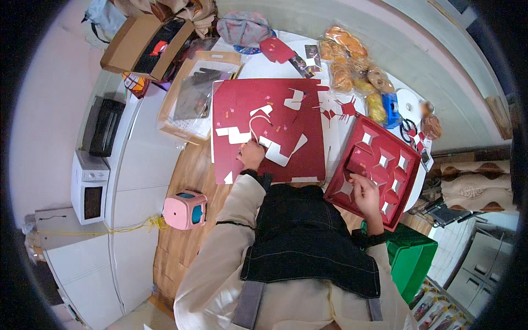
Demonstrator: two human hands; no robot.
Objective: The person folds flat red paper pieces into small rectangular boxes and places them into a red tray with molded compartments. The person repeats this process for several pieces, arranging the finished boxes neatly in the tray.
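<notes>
A large dark red cardboard sheet [302, 115], with scattered white and red cut-out pieces [279, 154] on it, lies on the white table in front of me. At its near part my left hand [252, 155] is closed round the lower end of a curved beige cord [252, 125]. To the right stands a shallow red box [334, 187] with a divider insert [369, 159] that has several white-edged openings. Above the box's near left part is my right hand [366, 195], its fingers curled together; whatever they may hold is too small to make out.
Left of the sheet is a wooden tray [168, 118] with a dark glove. Bagged cord coils [344, 71] and a white roll [408, 103] lie at the back right. A green crate [410, 253] stands below the box, a pink stool [179, 212] on the floor at left.
</notes>
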